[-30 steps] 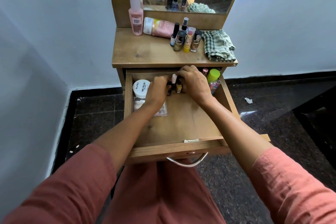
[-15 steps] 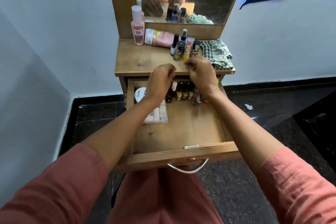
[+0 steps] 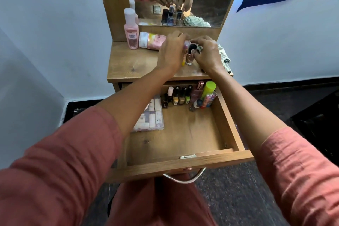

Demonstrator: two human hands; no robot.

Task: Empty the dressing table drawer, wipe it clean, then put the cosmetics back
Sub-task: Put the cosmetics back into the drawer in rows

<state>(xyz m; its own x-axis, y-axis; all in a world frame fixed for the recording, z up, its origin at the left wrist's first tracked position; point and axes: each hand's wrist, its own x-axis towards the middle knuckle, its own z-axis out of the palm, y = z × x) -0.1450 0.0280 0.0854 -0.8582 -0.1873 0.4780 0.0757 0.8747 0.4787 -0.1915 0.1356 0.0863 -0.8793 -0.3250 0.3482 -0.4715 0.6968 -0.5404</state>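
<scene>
1. The drawer is pulled out toward the person, and its long side runs left to right.
2. Both hands are up on the table, above the drawer, close together.
3. The left hand is closed around a tall thin tube with a pink top and yellow bottom. The tube stands upright.
4. The right hand pinches the dark cap of a small glass bottle. This bottle stands upright too, just beside the tube.
5. More little bottles may sit behind the hands, but they are hidden, so they cannot be counted.
6. Two pink bottles are at the back left of the table. One pink bottle stands up. The other, fatter bottle lies on its side, with its white cap pointing left.
7. One checked cloth lies on the right side of the table.
8. At the back of the drawer, a row of nail polish bottles stands upright. About five show.
9. To their right, a green-topped tube and a few other tubes lean toward the right wall.
10. One flat clear box lies at the left of the drawer.
</scene>
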